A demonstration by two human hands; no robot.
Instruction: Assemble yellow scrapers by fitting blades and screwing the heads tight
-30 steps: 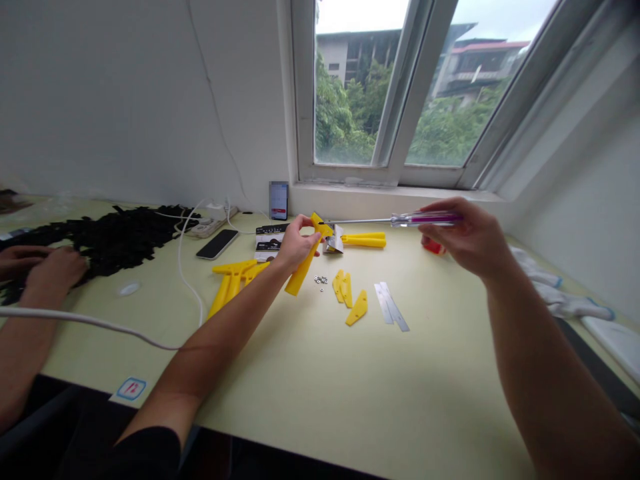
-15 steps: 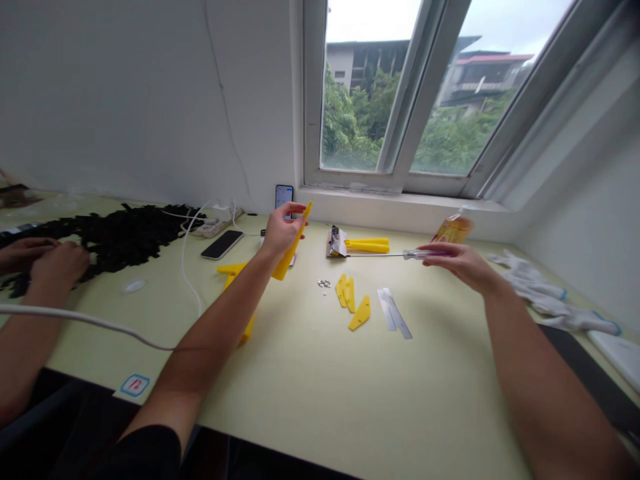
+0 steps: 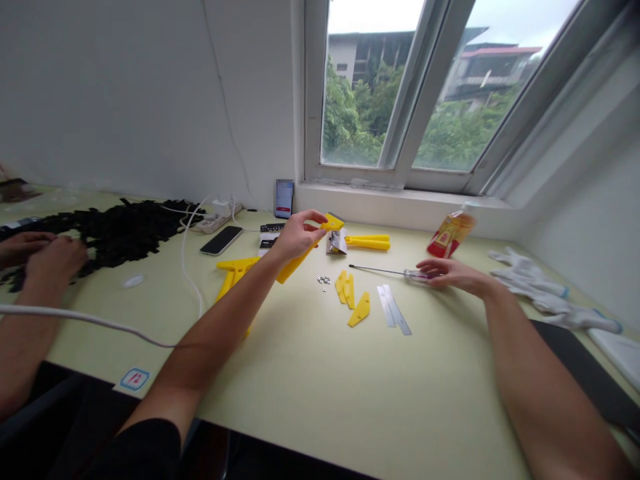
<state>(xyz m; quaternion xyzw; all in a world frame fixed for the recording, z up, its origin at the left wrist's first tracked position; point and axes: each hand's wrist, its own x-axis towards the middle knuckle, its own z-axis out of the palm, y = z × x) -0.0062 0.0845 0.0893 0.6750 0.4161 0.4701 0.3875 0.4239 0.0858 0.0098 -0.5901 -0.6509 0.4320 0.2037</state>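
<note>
Pale yellow covers the tabletop (image 3: 320,393), whose near edge bears a paper label (image 3: 134,379) marked 12. Beyond it lie two thin metal strips (image 3: 393,309), one overlapping the other, and to their left three yellow cover plates (image 3: 359,309) with small holes, loose and fitted to nothing. A cluster of nuts (image 3: 323,279) sits just past them, one a little apart; these, too, look unused. T-shaped yellow handles (image 3: 235,265), partly hidden behind the left forearm, rest on the table and seem to await the same work. The screwdriver (image 3: 413,275) lies with its tip pointing left; the fingers of the right hand (image 3: 453,273) curve loosely over its clear handle, and I cannot tell whether they grip or merely touch it. Above the table, the left hand (image 3: 299,237) pinches a yellow scraper (image 3: 289,269) near its head, handle slanting down towards the wearer. A dark edge shows along that head, so this piece is probably put together or close to it, though its fastening is too small to judge. Behind it stand a small open carton (image 3: 337,241) and, touching it, more yellow handles (image 3: 367,242). Farther off are a bottle (image 3: 451,232) of red liquid and an upright phone (image 3: 284,198).
</note>
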